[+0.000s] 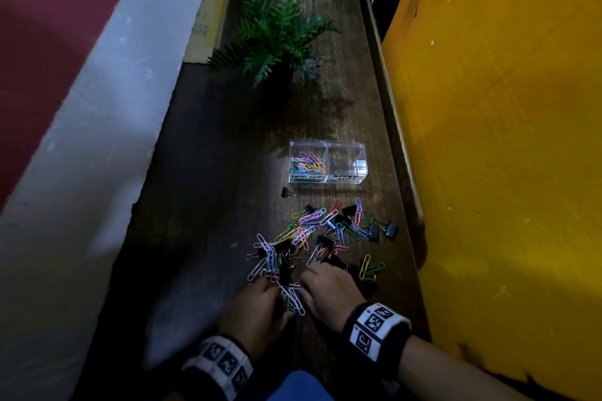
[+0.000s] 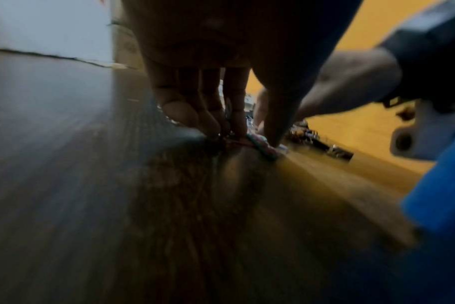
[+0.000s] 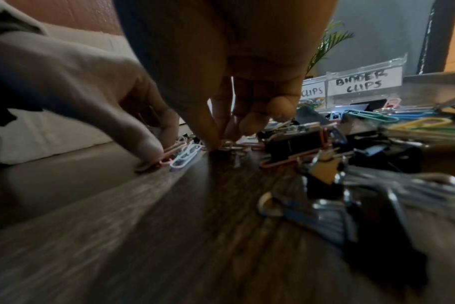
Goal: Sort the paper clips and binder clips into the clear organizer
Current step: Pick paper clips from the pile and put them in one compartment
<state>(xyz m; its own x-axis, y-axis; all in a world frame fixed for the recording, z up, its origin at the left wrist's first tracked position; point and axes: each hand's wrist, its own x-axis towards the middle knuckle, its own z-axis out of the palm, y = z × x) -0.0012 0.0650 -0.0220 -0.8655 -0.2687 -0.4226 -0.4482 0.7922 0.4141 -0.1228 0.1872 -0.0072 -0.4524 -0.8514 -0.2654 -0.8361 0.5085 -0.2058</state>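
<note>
The clear organizer (image 1: pixel 327 177) stands mid-table; its left compartment holds colored paper clips (image 1: pixel 308 163), and its right one, labelled BINDER CLIPS (image 3: pixel 361 82), looks empty. A mixed pile of paper clips (image 1: pixel 309 221) and black binder clips (image 1: pixel 379 230) lies in front of it. At the pile's near edge my left hand (image 1: pixel 277 295) pinches a small bunch of paper clips (image 2: pixel 255 143) against the table between thumb and fingers. Beside it, my right hand (image 1: pixel 306 283) pinches a paper clip (image 3: pixel 227 146) on the wood with thumb and forefinger. White paper clips (image 1: pixel 294 299) lie between the hands.
A single binder clip (image 1: pixel 288 192) lies apart, left of the organizer's front. A potted fern (image 1: pixel 277 42) stands farther back. A white wall runs along the left, a yellow panel (image 1: pixel 505 140) along the right past the table's raised edge (image 1: pixel 387 101). Bare wood lies left of the pile.
</note>
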